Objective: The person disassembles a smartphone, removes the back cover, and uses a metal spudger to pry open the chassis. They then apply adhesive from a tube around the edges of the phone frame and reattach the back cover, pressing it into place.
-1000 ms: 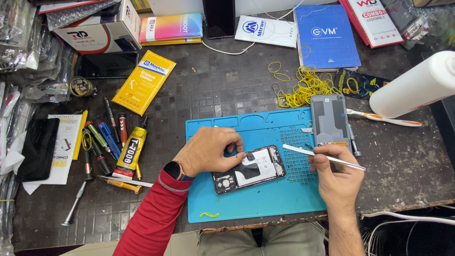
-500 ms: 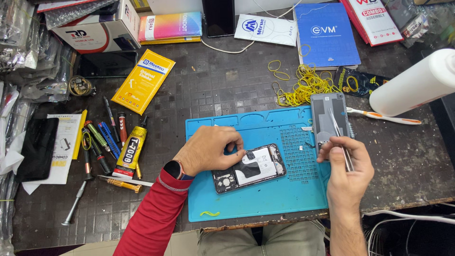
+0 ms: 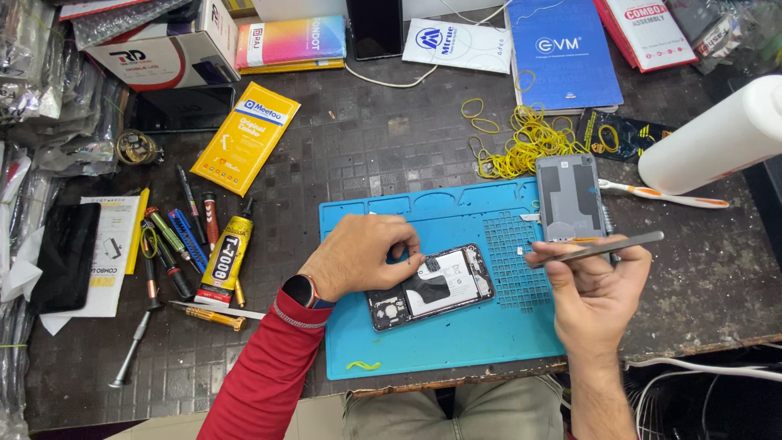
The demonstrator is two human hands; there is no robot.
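**Inspector:** Report the hands.

**Assistant:** The left hand (image 3: 362, 257), in a red sleeve with a dark watch at the wrist, sits at centre frame, fingers curled down and pressing on the upper left end of an opened phone (image 3: 432, 287). The right hand (image 3: 595, 285), right of centre, is closed in a pinch on a pair of metal tweezers (image 3: 607, 247), which lie nearly level, the shaft running out to the right past the fingers.

**Inspector:** Location of the phone?

**Assistant:** It lies flat, tilted slightly, back off and internals exposed, in the middle of a blue work mat (image 3: 456, 342) in the lower centre of the frame. The tweezers are clear of it, well to its right.

**Inspector:** Anything else on the mat?

**Assistant:** A grey back cover (image 3: 568, 195) rests on its upper right corner, just above the right hand. A small yellow-green scrap lies near the mat's lower edge.

**Inspector:** Surroundings?

**Assistant:** A dark tiled bench. Left of the mat: a yellow-and-black glue tube (image 3: 222, 259), several screwdrivers (image 3: 175, 240) and a yellow packet (image 3: 244, 147). Above the mat, a heap of yellow rubber bands (image 3: 525, 143). A toothbrush (image 3: 664, 195) lies right of the cover, below a white bottle (image 3: 713, 138) at the right edge. A blue booklet (image 3: 562, 53) is at upper right.
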